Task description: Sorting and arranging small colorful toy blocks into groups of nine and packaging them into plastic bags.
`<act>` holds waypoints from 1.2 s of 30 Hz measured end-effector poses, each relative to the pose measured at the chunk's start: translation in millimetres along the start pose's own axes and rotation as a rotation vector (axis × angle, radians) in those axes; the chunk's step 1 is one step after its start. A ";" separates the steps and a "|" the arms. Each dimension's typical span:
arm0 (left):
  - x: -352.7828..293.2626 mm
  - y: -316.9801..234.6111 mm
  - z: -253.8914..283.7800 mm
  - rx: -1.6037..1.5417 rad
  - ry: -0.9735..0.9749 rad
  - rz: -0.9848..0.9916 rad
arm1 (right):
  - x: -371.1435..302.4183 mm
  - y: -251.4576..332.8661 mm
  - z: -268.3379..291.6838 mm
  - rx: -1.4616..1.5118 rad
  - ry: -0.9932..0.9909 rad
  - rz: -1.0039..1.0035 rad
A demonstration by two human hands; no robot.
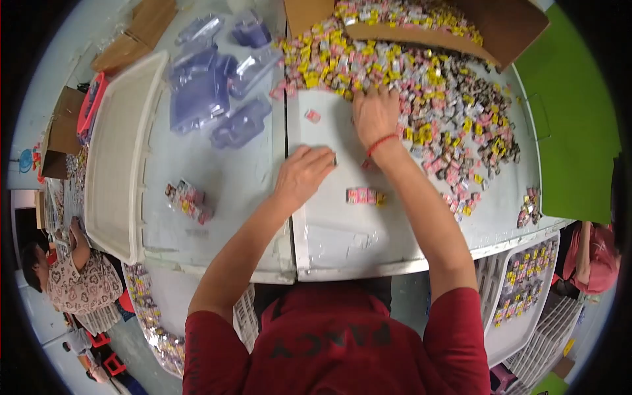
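My left hand [303, 174] is over the white tabletop by the table seam. Its fingers are pinched together, with a small dark piece showing at the tips. Farther up, my right hand [376, 117], with a red cord on the wrist, has its fingers bent down at the near edge of a wide pile of small wrapped packets [421, 76] in pink, yellow, silver and brown. What lies under those fingertips is hidden. A short row of pink and yellow packets [365, 196] sits between my forearms. One loose pink packet [313, 116] lies above my left hand.
Clear bluish plastic trays [201, 99] lie at the far left, with a clump of packets [189, 201] nearer me. A white crate [125, 158] stands left of them. A cardboard box [507, 29] spills packets at the back. Other people [79, 280] are at both sides.
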State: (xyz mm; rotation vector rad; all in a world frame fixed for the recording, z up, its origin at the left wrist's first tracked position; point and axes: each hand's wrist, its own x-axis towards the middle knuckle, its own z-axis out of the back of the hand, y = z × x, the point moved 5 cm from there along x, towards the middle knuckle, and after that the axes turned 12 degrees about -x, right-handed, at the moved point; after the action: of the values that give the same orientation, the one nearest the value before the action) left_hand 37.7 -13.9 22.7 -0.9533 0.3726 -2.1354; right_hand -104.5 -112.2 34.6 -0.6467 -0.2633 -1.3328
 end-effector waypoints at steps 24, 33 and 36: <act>-12.6 -35.8 -7.9 -0.292 0.258 -0.002 | -2.0 -4.9 -4.3 0.022 0.163 0.117; -14.2 -38.7 -6.1 -0.278 0.213 0.010 | -67.5 -68.9 91.6 0.600 0.023 0.124; -9.9 -40.6 -13.1 -0.328 0.240 -0.012 | -129.0 -83.8 94.6 0.565 0.219 0.160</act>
State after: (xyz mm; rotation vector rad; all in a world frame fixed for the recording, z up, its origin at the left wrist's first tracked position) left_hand 11.2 20.2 30.0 -0.8764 0.8589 -2.2469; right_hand -198.1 39.1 65.6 -0.0437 -0.3817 -1.0940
